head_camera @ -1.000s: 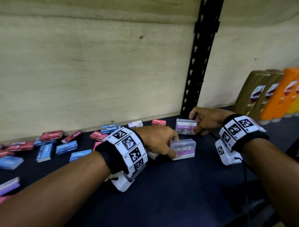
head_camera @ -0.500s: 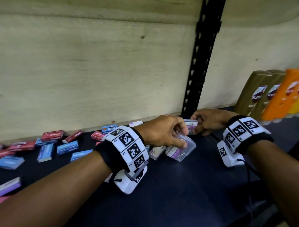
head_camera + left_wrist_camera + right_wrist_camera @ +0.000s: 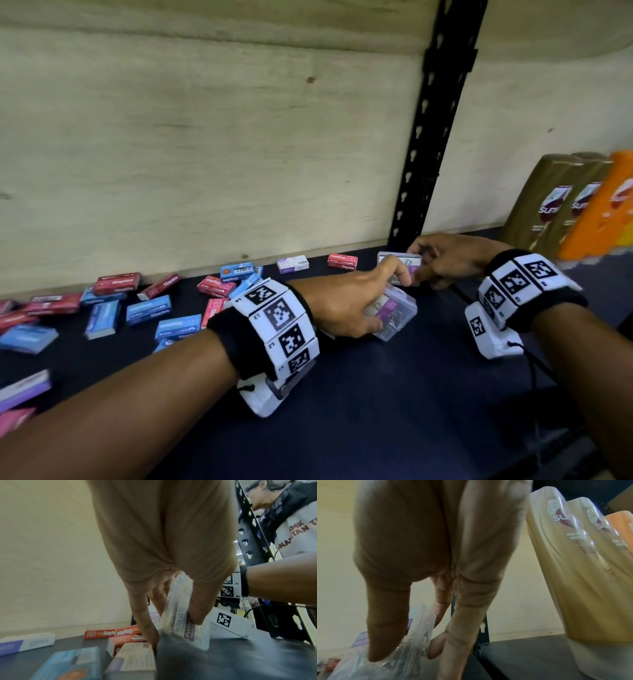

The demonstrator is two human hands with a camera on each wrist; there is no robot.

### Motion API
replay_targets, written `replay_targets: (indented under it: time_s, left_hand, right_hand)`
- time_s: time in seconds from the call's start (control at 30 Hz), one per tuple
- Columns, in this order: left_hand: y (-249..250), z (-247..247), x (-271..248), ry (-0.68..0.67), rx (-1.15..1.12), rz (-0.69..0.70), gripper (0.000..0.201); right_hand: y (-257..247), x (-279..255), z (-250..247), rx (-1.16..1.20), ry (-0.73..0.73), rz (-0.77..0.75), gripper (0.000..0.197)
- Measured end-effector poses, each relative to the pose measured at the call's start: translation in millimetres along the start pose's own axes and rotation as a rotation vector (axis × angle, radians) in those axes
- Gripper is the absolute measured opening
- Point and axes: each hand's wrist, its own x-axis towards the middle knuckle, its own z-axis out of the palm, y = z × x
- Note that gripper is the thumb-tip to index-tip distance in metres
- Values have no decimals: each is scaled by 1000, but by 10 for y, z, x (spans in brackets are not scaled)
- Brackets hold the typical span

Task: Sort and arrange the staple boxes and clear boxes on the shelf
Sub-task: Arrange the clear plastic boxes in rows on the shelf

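My left hand (image 3: 356, 305) grips a clear box (image 3: 397, 317) of paper clips with a purple label, tilted up off the dark shelf (image 3: 394, 394); the same clear box (image 3: 181, 609) sits between thumb and fingers in the left wrist view. My right hand (image 3: 442, 260) holds a second clear box (image 3: 399, 260) against the shelf near the black upright. That second clear box (image 3: 418, 632) shows between thumb and fingers in the right wrist view. Red, blue and white staple boxes (image 3: 144, 305) lie scattered to the left.
A black perforated upright (image 3: 431, 137) stands just behind the hands. Gold shampoo bottles (image 3: 555, 205) and an orange bottle (image 3: 603, 212) stand at the right. A plywood wall (image 3: 205, 154) backs the shelf. Purple and pink boxes (image 3: 20, 390) lie at the front left.
My left hand lifted its clear box off the shelf, tilted it and carried it right towards the box under my right hand. The right hand stayed on its box.
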Motion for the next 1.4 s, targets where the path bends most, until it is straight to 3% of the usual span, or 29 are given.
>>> replay_targets:
  time_s: [0.37, 0.57, 0.73, 1.1, 1.4]
  left_hand:
    - [-210, -259, -327, 97, 11, -113, 56]
    - [-369, -576, -808, 166, 64, -206, 48]
    - [-551, -807, -1494, 237, 139, -312, 46]
    - [-801, -1016, -3467, 349, 182, -691, 45]
    - [-703, -933, -4730, 379, 161, -928, 46]
  right_hand:
    - [-163, -23, 31, -23, 52, -16, 30]
    - [-631, -59, 143, -68, 67, -113, 30]
    - [-1288, -125, 475, -121, 11, -287, 28]
    - [-2913, -344, 1622, -243, -159, -620, 25]
    - [-3733, -703, 2533, -387, -276, -871, 29]
